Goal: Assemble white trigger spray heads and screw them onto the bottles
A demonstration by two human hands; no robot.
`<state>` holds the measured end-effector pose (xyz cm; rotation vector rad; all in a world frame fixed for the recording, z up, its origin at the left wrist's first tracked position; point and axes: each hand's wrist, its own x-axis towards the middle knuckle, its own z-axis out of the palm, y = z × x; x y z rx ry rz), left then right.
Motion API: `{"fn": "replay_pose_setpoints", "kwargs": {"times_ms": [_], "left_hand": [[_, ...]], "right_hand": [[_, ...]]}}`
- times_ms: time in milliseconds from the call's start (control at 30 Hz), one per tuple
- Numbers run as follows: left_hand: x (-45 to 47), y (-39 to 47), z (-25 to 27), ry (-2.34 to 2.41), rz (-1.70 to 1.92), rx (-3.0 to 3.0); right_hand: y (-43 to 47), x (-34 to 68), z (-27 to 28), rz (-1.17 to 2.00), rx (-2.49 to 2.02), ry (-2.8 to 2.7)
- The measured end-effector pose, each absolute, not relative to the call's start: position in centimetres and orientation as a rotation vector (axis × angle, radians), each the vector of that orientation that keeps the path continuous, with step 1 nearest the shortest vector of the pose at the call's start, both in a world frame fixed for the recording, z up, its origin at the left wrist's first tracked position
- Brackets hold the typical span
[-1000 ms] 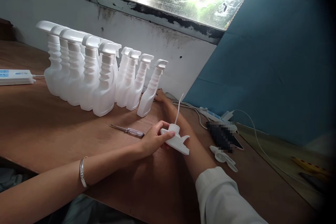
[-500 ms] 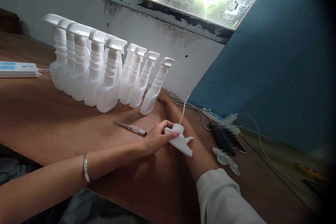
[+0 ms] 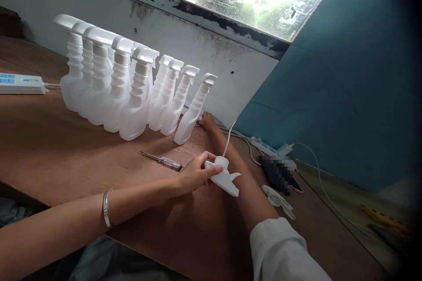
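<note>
My left hand (image 3: 194, 173) is closed round a white spray trigger head (image 3: 224, 180), held upside down over the table with its thin dip tube (image 3: 228, 139) pointing up. Past it, my right arm stretches to the back of the table. There my right hand (image 3: 207, 121) is behind the nearest spray bottle (image 3: 189, 116), its fingers curled and partly hidden. A small white bit shows at the fingertips, too little to name. On the table beside my left hand lies a screwdriver with a clear handle (image 3: 169, 163).
Several white spray bottles (image 3: 133, 109) stand upright in rows at the left. A power strip (image 3: 21, 84) lies far left; another power strip (image 3: 263, 145), cables and a phone (image 3: 296, 183) are at the right. A loose white plastic part (image 3: 278, 201) lies right of my right forearm.
My right hand has shifted slightly at the back, and a white bit now shows at its fingers. My left hand keeps its hold on the trigger head. The view has moved a little.
</note>
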<state>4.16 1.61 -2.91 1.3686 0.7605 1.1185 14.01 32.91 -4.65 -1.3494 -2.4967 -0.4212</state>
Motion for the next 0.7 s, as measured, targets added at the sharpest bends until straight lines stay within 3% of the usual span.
{"fn": "replay_pose_setpoints", "kwargs": {"times_ms": [300, 700], "left_hand": [[4.3, 1.5, -2.9, 0.746, 1.125, 1.347], [4.2, 1.5, -2.5, 0.804, 1.099, 1.370]], "right_hand": [[30.3, 18.7, -2.3, -0.614, -1.342, -2.562], [18.1, 24.2, -3.2, -0.686, -1.397, -2.502]]}}
